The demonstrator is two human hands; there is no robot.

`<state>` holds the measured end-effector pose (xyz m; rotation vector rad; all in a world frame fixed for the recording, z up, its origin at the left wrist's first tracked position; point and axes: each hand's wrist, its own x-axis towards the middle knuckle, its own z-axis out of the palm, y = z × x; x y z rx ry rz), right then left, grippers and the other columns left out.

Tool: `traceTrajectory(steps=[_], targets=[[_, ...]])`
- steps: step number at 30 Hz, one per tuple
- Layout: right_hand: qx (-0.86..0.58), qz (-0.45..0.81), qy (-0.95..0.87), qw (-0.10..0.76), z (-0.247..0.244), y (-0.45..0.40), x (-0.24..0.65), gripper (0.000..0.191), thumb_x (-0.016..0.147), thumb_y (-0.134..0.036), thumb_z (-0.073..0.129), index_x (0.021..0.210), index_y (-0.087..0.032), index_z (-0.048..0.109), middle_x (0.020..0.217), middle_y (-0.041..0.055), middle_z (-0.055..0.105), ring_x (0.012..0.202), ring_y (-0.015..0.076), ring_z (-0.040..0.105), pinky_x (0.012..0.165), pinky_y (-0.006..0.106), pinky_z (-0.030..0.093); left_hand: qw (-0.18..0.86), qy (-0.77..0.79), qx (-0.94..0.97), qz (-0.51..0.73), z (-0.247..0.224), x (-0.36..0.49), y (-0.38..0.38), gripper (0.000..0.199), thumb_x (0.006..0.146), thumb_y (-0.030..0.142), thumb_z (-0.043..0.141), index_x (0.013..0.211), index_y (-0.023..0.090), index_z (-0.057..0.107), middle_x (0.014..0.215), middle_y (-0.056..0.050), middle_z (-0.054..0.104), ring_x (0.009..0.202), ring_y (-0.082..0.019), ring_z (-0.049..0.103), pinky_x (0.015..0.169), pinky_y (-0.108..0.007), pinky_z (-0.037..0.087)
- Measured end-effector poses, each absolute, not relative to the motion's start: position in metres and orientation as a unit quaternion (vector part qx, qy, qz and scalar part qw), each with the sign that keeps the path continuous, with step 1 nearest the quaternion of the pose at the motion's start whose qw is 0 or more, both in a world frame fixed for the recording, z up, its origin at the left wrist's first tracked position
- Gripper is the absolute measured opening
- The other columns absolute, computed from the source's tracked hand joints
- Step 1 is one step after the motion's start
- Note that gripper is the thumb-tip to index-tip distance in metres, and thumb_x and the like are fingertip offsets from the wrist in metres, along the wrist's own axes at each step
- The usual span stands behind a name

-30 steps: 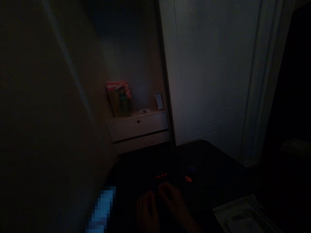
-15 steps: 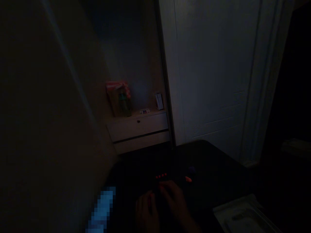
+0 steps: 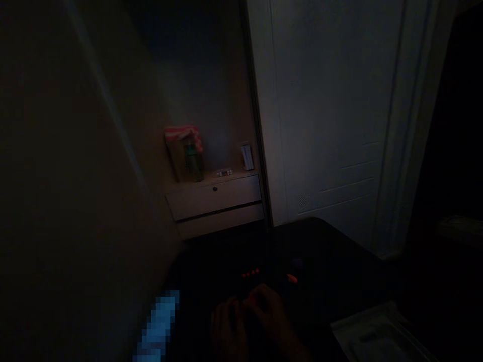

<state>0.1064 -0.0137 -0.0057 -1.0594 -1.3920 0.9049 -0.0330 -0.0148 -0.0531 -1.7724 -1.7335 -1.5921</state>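
The scene is very dim. My right hand is curled over the black table, thumb and fingers closed on a small red lump. My left hand is right beside it, its fingers bent and closed; whatever it holds is lost in the dark. Just beyond the hands lies a short row of several small red balls. Right of the row are an orange-red piece and, behind it, a dark purple lump.
A pale, flat tray or packet lies at the lower right of the black table. Behind stand a drawer cabinet holding a bottle and a red-topped bag, and a white door. A blurred bluish patch is at lower left.
My right hand has drawn slightly closer to my left, and its fingers have bent more around the red lump. The row of balls and the other pieces stay put.
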Motion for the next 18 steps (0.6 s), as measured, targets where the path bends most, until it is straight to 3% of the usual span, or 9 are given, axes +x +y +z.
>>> traceTrajectory(steps=[7,13,18], targets=[[-0.444,0.352,-0.603,0.562,-0.0087,-0.0121,0.1063,0.011,0.085,-0.028,0.068,0.077,-0.02,0.069,0.083,0.0021,0.065,0.078,0.0183,0.062,0.072,0.027,0.046,0.083,-0.587,-0.589,-0.55,-0.0566,-0.0328,-0.0135,0.051,0.097,0.061,0.043,0.095,0.021,0.074,0.094,-0.009,0.077,0.089,-0.025,0.069,0.082,-0.04,0.053],[-0.421,0.384,-0.598,0.564,-0.0102,-0.0127,0.1066,0.019,0.092,-0.036,0.062,0.091,-0.021,0.073,0.092,0.0048,0.075,0.09,0.023,0.07,0.083,0.031,0.05,0.082,-0.582,-0.601,-0.542,-0.0537,-0.0333,-0.015,0.049,0.098,0.059,0.043,0.094,0.022,0.074,0.093,-0.008,0.077,0.087,-0.024,0.069,0.081,-0.039,0.053],[-0.421,0.411,-0.596,0.546,-0.0109,-0.0127,0.1082,0.024,0.094,-0.039,0.06,0.097,-0.021,0.076,0.093,0.0049,0.079,0.089,0.0244,0.072,0.081,0.031,0.051,0.084,-0.58,-0.6,-0.544,-0.0552,-0.0329,-0.0155,0.046,0.098,0.057,0.045,0.096,0.022,0.074,0.093,-0.007,0.076,0.088,-0.024,0.069,0.081,-0.039,0.053]])
